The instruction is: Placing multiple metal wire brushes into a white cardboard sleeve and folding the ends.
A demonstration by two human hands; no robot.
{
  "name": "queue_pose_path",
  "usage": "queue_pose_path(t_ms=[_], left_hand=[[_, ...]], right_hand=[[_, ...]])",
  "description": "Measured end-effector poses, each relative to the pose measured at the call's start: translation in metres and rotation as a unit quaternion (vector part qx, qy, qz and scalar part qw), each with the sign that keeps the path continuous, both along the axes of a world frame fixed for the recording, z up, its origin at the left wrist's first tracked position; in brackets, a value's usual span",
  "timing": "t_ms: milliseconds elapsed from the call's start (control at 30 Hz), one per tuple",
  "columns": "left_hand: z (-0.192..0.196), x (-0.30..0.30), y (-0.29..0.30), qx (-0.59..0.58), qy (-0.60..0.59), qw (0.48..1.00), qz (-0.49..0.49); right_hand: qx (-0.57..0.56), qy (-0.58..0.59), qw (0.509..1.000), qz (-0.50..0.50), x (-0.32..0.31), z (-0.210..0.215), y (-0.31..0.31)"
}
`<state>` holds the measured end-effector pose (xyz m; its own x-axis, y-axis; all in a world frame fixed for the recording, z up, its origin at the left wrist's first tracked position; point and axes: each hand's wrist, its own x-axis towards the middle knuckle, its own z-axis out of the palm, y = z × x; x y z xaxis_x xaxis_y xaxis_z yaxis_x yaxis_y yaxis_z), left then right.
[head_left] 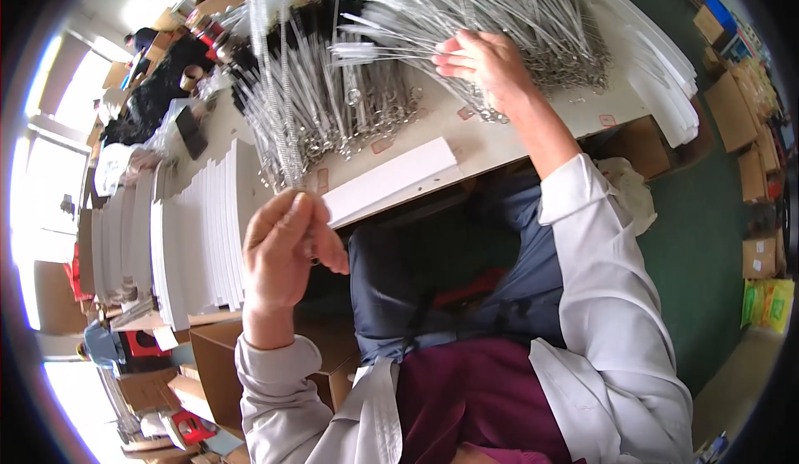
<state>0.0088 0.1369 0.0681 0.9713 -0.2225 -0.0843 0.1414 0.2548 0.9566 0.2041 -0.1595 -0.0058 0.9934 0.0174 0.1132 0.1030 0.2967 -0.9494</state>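
My left hand (pixel 287 243), near the table's front edge, is closed round the lower ends of a few long, thin wire brushes (pixel 285 106). They stand upright from the fist, with narrow pale bristles. Over the large pile of wire brushes (pixel 508 14) at the back right, my right hand (pixel 487 69) pinches the wire stems of a few brushes with white bristle heads (pixel 356 53) pointing left. How many it grips I cannot tell. A second pile of wire brushes (pixel 333 98), with ring ends toward me, lies between my hands. A long white box (pixel 391 183) lies in front of it.
Many slim white boxes (pixel 200 231) stand in a row at the left. More white cartons (pixel 653 56) lie at the table's right end. A dark phone (pixel 191 133) rests at the back left. A brown cardboard box (pixel 220 372) sits below the table's left side.
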Motion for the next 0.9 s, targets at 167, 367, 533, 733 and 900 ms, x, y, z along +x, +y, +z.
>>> queue_pose_path(t_ms=[167,367,533,733,900], left_hand=[[-0.029,-0.019,0.010,0.114,0.000,0.993,0.000],[-0.010,-0.030,0.029,0.306,0.088,0.927,-0.197],[-0.009,-0.029,0.032,0.297,0.092,0.926,-0.216],[-0.039,-0.034,0.050,0.154,0.085,0.977,-0.121],[-0.068,-0.040,0.049,0.011,0.028,0.997,-0.070]], right_hand=[[-0.156,-0.193,0.966,-0.076,-0.054,0.032,0.009],[-0.422,-0.394,0.816,0.042,-0.124,0.070,0.048],[-0.429,-0.176,0.820,0.335,-0.147,0.038,0.056],[-0.287,0.095,0.867,0.396,-0.188,-0.005,0.047],[-0.170,0.178,0.889,0.385,-0.216,-0.037,0.040]])
